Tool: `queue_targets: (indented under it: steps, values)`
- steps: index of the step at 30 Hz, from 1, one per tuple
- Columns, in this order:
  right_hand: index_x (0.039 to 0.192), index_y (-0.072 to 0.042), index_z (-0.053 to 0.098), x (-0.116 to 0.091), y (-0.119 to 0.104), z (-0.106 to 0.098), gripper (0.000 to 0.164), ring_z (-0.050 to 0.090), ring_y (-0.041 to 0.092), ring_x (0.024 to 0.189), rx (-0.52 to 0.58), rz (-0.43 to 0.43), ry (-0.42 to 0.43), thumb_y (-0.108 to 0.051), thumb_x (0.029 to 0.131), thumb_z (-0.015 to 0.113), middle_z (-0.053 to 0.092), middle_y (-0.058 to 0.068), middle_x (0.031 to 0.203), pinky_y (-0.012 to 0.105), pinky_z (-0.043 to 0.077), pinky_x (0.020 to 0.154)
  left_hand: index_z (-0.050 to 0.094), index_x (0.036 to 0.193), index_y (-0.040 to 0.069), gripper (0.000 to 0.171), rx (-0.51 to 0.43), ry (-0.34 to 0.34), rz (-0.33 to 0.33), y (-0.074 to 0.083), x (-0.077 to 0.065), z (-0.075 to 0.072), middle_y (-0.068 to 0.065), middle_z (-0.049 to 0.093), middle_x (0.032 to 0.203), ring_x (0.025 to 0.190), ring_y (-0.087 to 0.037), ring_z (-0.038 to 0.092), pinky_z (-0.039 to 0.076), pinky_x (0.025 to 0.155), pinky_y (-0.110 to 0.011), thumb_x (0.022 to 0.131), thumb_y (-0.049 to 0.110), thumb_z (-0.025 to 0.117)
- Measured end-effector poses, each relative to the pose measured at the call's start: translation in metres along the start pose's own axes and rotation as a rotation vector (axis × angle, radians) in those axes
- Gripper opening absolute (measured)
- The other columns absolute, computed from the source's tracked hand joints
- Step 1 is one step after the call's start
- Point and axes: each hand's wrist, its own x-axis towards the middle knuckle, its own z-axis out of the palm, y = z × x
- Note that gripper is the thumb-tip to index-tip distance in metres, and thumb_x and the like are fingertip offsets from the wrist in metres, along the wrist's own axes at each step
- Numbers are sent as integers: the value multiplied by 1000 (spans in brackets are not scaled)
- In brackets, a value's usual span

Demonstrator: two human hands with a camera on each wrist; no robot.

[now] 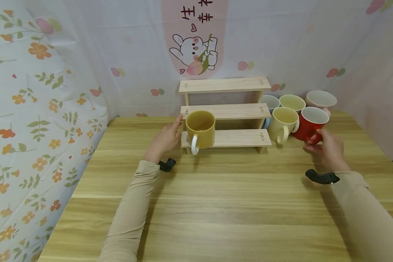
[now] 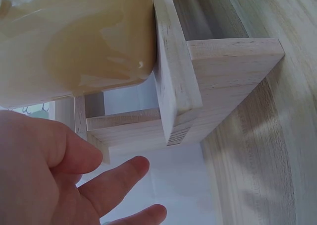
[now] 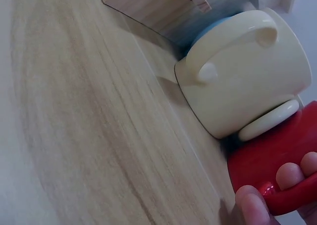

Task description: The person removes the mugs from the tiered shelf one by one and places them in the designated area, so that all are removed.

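A mustard-yellow mug [image 1: 205, 133] with a white handle stands upright on the lowest step of a three-step wooden rack [image 1: 242, 137]. My left hand [image 1: 165, 141] is by the rack's left end, its fingers extended. In the left wrist view, a gap shows between those fingers and both the mug [image 2: 99, 41] and the rack [image 2: 228, 71]. Over at the right, the fingers of my right hand [image 1: 333, 150] curl round the handle of a red mug [image 1: 302, 125] with a white inside. The right wrist view shows thumb and fingers on that red handle.
Left of the red mug stands a cream mug [image 1: 279, 125]. Behind them are a pale green mug [image 1: 293, 103], a white-rimmed mug [image 1: 270, 101] with a blue handle, and a pinkish mug [image 1: 321, 99]. A printed cloth [image 1: 134, 47] hangs behind the wooden table [image 1: 222, 211].
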Motion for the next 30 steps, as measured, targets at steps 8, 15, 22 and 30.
queue_targets:
  steps: [8, 15, 22, 30]
  values:
    - [67, -4, 65, -2, -4, 4, 41, 68, 18, 55, -24, 4, 7, -21, 99, 45, 63, 4, 62, 29, 59, 55, 5, 156, 21, 66, 1, 12, 2, -1, 0, -1, -12, 43, 148, 136, -35, 39, 36, 110, -50, 98, 11, 35]
    - [65, -7, 66, -8, -3, 8, 41, 68, 19, 52, -65, 27, 68, -25, 98, 48, 67, 1, 63, 29, 58, 49, 4, 156, 22, 66, 0, 3, 0, -2, 0, 0, -12, 43, 148, 135, -37, 39, 37, 110, -50, 98, 13, 34]
    - [88, -10, 56, -15, -4, 9, 18, 67, 17, 49, -106, -12, 148, -27, 94, 58, 64, -3, 67, 28, 56, 46, 6, 156, 20, 66, -8, 14, 5, -2, 0, 1, -14, 44, 147, 135, -37, 40, 35, 111, -50, 97, 11, 36]
    - [98, -14, 48, -19, -5, 7, 19, 65, 15, 46, -66, -19, 251, -26, 92, 62, 50, -2, 85, 26, 55, 44, 5, 156, 20, 65, -4, 9, 14, -1, -1, 1, -14, 43, 147, 134, -38, 40, 36, 111, -50, 98, 12, 34]
